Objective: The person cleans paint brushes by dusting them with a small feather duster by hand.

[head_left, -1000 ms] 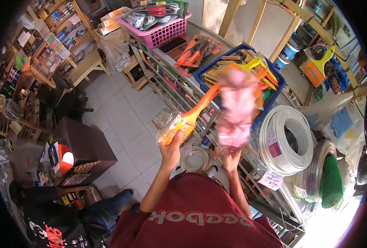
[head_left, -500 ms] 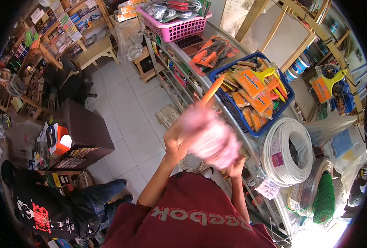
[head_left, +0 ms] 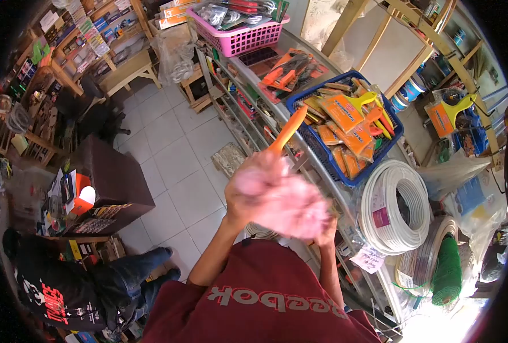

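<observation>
Head view: starting nearest, at the maroon shirt (head_left: pixel 265 286); holding both hands out in front of it, near each other, with a pink cloth (head_left: pixel 294 206) stretching between; closing the left hand (head_left: pixel 239 200) around, seemingly, the covered lower end of an orange-handled tool (head_left: pixel 291 128); clutching the lower right end of the cloth in the right hand (head_left: pixel 325 233); blurring too much at the cloth to tell how the fingers are lying beneath it, or what shape the tool's hidden end is taking.

Carrying the tool right at the hands, nearer the left than the right; running its long axis diagonally, out from the cloth, away from the shirt and leaning rightward; slanting the cloth the other way, down toward the right hand.

Pointing the handle's tip toward a blue basket (head_left: pixel 322 159) on the glass table (head_left: pixel 301 41); not revealing whether tip and basket are touching; heaping orange packets (head_left: pixel 342 113) inside that basket; keeping a white coil (head_left: pixel 374 220) just right of it.

Looking left, past the tiled floor, and finding a person in dark clothes (head_left: pixel 54 280) beside a brown cabinet (head_left: pixel 114 177); reaching farther along the table to orange-and-black tools (head_left: pixel 291 71), then to a pink basket (head_left: pixel 248 41) at the far end.
</observation>
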### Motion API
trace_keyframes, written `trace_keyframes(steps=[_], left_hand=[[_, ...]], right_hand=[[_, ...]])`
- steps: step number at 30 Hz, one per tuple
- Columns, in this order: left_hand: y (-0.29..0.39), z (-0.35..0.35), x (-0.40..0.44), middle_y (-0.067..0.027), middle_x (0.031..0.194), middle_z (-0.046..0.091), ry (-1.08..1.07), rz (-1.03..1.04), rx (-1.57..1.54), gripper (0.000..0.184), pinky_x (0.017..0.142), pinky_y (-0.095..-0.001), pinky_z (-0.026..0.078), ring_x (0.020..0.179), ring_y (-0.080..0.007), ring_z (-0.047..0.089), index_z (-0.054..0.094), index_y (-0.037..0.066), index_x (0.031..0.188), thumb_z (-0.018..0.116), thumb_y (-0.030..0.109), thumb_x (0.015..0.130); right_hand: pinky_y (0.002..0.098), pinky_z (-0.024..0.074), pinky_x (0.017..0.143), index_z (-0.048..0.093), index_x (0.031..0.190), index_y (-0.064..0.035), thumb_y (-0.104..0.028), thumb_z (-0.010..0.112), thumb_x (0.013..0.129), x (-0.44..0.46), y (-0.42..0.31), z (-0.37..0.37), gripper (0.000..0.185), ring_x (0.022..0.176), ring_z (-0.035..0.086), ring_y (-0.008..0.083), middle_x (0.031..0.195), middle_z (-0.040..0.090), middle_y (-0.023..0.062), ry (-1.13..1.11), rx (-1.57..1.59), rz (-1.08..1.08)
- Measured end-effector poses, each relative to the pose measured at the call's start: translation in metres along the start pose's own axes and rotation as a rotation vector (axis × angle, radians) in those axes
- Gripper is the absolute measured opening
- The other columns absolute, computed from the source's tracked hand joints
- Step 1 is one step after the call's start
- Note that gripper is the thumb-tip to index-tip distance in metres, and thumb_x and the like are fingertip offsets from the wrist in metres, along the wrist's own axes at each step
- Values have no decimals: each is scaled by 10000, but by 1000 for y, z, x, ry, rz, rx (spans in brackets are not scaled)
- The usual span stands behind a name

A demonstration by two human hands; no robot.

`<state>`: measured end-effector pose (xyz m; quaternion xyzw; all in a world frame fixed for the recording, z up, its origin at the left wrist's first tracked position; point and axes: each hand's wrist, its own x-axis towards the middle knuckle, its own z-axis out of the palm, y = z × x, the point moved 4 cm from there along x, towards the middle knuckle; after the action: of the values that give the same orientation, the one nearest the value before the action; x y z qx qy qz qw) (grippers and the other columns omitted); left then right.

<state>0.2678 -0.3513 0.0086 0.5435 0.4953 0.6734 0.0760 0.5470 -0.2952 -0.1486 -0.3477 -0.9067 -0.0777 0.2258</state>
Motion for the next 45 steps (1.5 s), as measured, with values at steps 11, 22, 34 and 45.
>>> trace_keyframes(steps=[11,22,34,45], left_hand=[[10,7,-19,-60,1126,565,280,-488,-713,333,885,-306,436,1001,-145,567,505,14,1189,591,110,882],[23,10,-9,-43,1132,576,285,-720,-1031,289,856,-357,487,1037,-170,575,466,75,1211,477,191,946],[26,24,-17,-203,1180,556,96,-1046,-1845,414,801,-451,557,1049,-357,579,441,13,1265,390,298,969],[24,10,-18,-91,1212,551,146,-869,-1312,382,888,-481,468,1092,-286,553,432,54,1280,439,248,951]], right_hand=[[317,467,624,567,1013,17,-226,522,868,12,18,-4,286,782,567,174,1033,586,89,100,1021,579],[373,442,626,612,872,39,-81,501,709,18,8,-35,232,688,588,216,745,645,113,299,1158,907],[294,483,661,588,1089,29,-189,552,860,20,2,-31,319,746,588,134,860,639,87,423,1095,442],[336,478,682,608,952,27,-111,582,741,50,-22,-62,253,718,604,163,779,650,83,267,968,659]])
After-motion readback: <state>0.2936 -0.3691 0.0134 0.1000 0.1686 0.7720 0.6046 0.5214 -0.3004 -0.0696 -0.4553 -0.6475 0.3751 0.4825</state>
